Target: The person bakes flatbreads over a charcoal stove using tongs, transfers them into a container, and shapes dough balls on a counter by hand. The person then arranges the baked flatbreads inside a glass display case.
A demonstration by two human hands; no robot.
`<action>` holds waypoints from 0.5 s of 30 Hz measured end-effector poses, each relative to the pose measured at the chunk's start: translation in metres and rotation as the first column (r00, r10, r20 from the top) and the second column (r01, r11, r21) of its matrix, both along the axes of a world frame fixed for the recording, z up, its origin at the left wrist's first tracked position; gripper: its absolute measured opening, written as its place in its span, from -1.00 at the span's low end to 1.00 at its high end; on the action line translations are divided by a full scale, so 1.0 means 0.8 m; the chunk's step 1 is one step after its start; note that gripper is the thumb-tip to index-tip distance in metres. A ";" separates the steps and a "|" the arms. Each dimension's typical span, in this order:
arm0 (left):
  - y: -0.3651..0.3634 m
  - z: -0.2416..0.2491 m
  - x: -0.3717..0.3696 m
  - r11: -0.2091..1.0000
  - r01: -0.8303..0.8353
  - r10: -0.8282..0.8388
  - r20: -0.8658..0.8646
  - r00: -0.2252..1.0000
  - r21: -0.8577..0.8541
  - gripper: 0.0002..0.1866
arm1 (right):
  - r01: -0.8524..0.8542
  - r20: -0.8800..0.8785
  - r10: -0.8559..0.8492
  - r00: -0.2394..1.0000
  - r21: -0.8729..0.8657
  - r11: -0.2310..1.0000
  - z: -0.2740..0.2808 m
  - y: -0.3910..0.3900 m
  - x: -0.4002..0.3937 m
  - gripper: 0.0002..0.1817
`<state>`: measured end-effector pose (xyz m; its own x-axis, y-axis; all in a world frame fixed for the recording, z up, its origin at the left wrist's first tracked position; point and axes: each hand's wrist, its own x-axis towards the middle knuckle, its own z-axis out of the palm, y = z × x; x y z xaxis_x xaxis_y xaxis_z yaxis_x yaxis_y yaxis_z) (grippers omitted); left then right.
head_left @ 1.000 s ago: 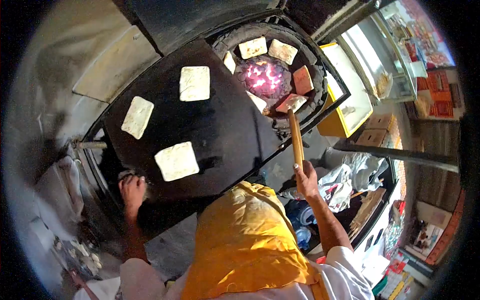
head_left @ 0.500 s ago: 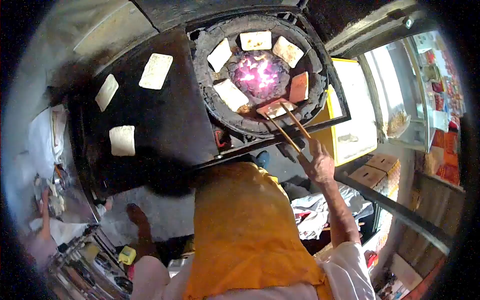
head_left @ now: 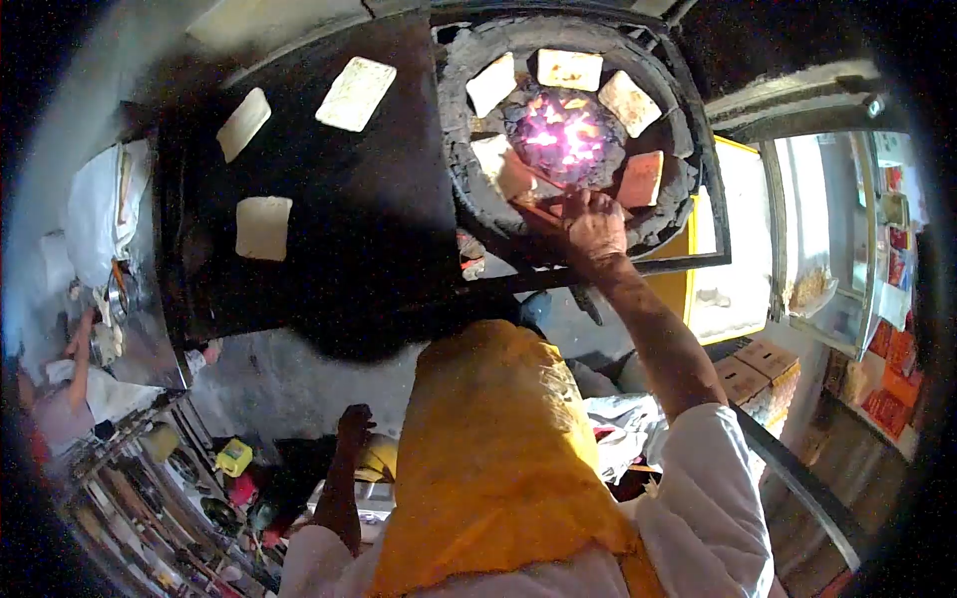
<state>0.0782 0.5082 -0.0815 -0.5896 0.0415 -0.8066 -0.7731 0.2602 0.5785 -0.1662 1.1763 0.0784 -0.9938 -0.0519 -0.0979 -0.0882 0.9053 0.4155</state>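
My right hand (head_left: 595, 224) is closed on a pair of stick-like tongs (head_left: 543, 181), reaching over the near rim of a round clay oven (head_left: 678, 194) with glowing coals (head_left: 564, 140). The tongs point left, their ends by a flat rectangular bread (head_left: 501, 164) on the oven's left wall. More breads line the wall: a pale one (head_left: 491, 86), a browned one (head_left: 569, 70), another (head_left: 629, 103), and a red-lit one (head_left: 641, 179). The near wall is partly hidden behind my hand. Loosely curled, my left hand (head_left: 356, 427) hangs in shadow below the counter, apart from everything.
Three flat breads, one upper left (head_left: 244, 125), one upper middle (head_left: 356, 94), one lower (head_left: 263, 227), lie on the dark counter (head_left: 369, 214). A person (head_left: 65, 404) works at a side table far left. A yellow-framed panel (head_left: 733, 239) and cardboard boxes (head_left: 758, 369) stand right.
My right hand has moved forward over the oven, swinging the tongs from the near bread towards the left one. My left hand has swung rightward, nearer the apron. The whole view has shifted.
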 end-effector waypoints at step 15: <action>0.041 -0.083 -0.127 0.822 -0.228 0.115 0.240 0.964 0.521 -0.50 | 0.390 0.629 -0.494 0.600 -0.769 -0.506 0.110 0.030 0.162 -0.57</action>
